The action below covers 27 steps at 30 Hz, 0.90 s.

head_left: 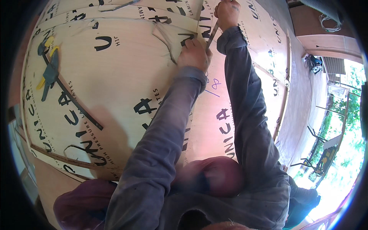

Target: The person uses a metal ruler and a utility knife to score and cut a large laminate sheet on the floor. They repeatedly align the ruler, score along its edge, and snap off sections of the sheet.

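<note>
A large printed laminate sheet point(126, 76) lies in front of me, pale with black lettering. My right hand point(228, 15) is closed at the top, with a thin, flat dark strip point(214, 34) coming out of its grip. The lower end of this strip reaches my left hand point(193, 53), whose fingers are curled beside it and look closed on it. The fingertips of the left hand are partly hidden. Whether the strip is a ruler or a blade, I cannot make out.
A bar clamp point(51, 71) with yellow and dark grips lies on the left of the sheet. Bent thin offcuts point(165, 42) are scattered near my left hand. A power tool point(315, 63) sits on the floor at right, and a cable coil point(329, 23) hangs behind it.
</note>
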Each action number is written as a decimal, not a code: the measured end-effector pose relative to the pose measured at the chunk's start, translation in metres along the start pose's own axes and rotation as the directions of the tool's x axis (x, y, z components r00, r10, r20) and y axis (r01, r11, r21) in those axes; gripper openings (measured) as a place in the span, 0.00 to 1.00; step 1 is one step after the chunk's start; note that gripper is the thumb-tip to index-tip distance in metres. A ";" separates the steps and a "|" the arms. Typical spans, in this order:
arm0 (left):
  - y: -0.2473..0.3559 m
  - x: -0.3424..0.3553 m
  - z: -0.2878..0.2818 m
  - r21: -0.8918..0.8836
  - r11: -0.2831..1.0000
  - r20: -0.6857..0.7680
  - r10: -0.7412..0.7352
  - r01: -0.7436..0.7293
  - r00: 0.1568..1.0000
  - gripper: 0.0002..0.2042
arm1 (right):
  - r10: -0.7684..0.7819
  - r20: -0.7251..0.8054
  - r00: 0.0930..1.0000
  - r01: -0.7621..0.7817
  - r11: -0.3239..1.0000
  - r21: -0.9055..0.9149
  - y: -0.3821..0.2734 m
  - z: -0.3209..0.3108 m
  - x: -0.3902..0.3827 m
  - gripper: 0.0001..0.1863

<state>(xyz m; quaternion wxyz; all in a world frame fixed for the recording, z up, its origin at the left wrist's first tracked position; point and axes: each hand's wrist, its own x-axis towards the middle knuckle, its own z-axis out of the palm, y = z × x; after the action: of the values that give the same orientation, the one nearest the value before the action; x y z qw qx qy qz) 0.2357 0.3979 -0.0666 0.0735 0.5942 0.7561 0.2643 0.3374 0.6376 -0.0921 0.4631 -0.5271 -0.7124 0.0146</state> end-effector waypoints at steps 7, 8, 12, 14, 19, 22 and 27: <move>-0.021 -0.001 -0.003 0.092 0.995 -0.047 -0.034 0.038 0.998 0.24 | 0.481 0.270 0.834 -0.548 0.671 0.499 -0.047 0.017 -0.006 0.14; -0.026 -0.001 -0.005 0.102 0.993 -0.046 -0.062 0.066 0.997 0.24 | 0.630 0.328 0.704 -0.700 0.539 0.469 -0.078 0.008 -0.005 0.14; -0.007 0.001 -0.003 0.071 0.995 -0.044 -0.060 0.063 0.997 0.24 | 0.618 0.365 0.696 -0.702 0.480 0.526 -0.052 0.003 0.003 0.15; -0.004 0.001 -0.001 0.058 0.997 -0.031 -0.051 0.052 0.998 0.24 | 0.627 0.346 0.698 -0.690 0.457 0.562 -0.052 0.003 0.004 0.15; -0.037 0.005 -0.007 0.137 0.985 -0.113 -0.094 0.109 0.989 0.25 | 0.514 0.363 0.777 -0.592 0.401 0.700 -0.095 0.015 -0.003 0.14; -0.012 0.008 -0.012 -0.047 0.998 0.071 -0.045 0.048 0.996 0.23 | 0.528 0.134 0.839 -0.475 0.590 0.653 -0.113 -0.050 0.009 0.15; -0.001 0.016 -0.013 -0.090 0.992 0.146 -0.073 0.087 0.987 0.21 | 0.523 0.153 0.838 -0.462 0.532 0.710 -0.097 -0.055 0.012 0.17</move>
<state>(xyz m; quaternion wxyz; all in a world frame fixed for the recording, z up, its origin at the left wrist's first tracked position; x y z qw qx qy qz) 0.2248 0.4091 -0.0525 0.1665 0.5763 0.7587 0.2541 0.3025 0.5779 -0.0031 0.6358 -0.4800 -0.4508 0.4027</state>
